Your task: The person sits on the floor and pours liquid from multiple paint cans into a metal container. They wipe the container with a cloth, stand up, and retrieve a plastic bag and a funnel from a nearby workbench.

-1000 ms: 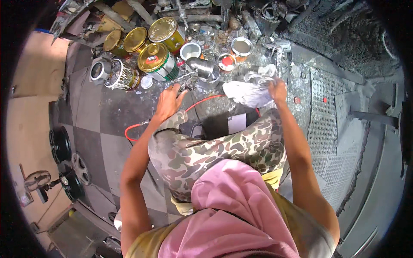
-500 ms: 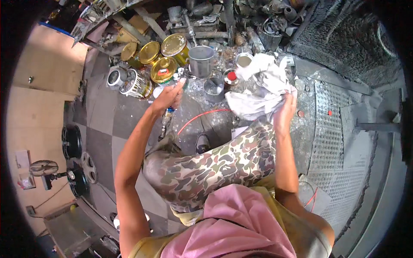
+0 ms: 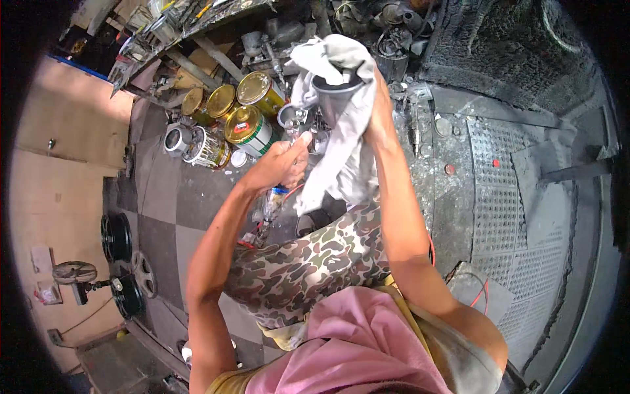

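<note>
My right hand [image 3: 376, 108] is raised and grips a grey metal cup [image 3: 336, 95] wrapped in a white rag [image 3: 344, 154] that hangs down over my camouflage-trousered knee [image 3: 308, 262]. My left hand [image 3: 285, 161] is just left of the rag and pinches a small shiny metal part [image 3: 293, 123] near the cup's handle. A small bottle with an orange and blue label [image 3: 274, 200] lies on the floor below my left hand.
Several gold-lidded paint tins [image 3: 246, 108] stand on the floor at the upper left beside a striped can [image 3: 207, 150]. A cluttered bench [image 3: 184, 20] runs along the top. Perforated metal plates [image 3: 499, 190] lie to the right. Black wheels [image 3: 118, 236] lean at the left.
My right hand has lifted the rag and the metal cup up off the floor toward the camera. My left hand has come up beside it, and the view has tilted.
</note>
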The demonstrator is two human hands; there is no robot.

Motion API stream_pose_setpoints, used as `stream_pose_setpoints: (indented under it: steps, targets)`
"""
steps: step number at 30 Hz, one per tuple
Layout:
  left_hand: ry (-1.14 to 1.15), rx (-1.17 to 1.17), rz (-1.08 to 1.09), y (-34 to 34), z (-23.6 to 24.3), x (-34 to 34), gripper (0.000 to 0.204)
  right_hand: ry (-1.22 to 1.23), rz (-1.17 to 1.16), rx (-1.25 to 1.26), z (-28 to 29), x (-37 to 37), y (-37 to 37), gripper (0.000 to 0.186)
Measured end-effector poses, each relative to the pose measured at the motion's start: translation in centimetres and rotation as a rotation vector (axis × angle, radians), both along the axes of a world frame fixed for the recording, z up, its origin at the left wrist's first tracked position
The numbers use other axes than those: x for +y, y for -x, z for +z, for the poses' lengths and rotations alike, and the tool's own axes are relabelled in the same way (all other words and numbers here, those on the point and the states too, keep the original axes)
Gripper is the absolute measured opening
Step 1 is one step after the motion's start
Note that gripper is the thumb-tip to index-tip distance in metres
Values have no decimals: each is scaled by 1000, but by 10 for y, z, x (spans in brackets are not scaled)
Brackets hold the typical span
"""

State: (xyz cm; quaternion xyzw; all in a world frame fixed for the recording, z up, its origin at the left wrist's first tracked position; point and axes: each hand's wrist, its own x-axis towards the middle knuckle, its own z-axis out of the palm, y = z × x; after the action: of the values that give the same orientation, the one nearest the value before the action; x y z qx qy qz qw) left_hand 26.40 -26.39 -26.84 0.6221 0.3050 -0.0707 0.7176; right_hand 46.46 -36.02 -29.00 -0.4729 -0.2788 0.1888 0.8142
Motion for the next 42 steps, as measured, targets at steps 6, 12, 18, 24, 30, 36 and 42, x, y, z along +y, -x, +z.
stream_pose_setpoints:
  steps: [6, 12, 18, 24, 30, 36, 42]
  targets:
    - [349, -46, -94, -12, 13, -14, 48, -3, -587, -265, -60, -12, 50, 60]
    - [554, -50, -4, -21, 1, -22, 46, 171, -720, -370, -62, -8, 25, 52]
    - [331, -137, 17, -32, -3, -16, 41, 326, -811, -336, -49, -21, -10, 63]
    - [-327, -113, 22, 26, 15, 38, 44, 1020, -698, -671, -94, -75, -128, 55]
    - [-345, -8, 159, 94, -57, 118, 35, 1174, -160, -1096, -229, -66, -104, 56]
    - [-316, 208, 276, 176, -172, 121, 35, 1949, 956, -457, -295, -28, 21, 64]
    - [94, 134, 582, 177, -228, 83, 51, 1462, 825, -182, -332, -49, 55, 32]
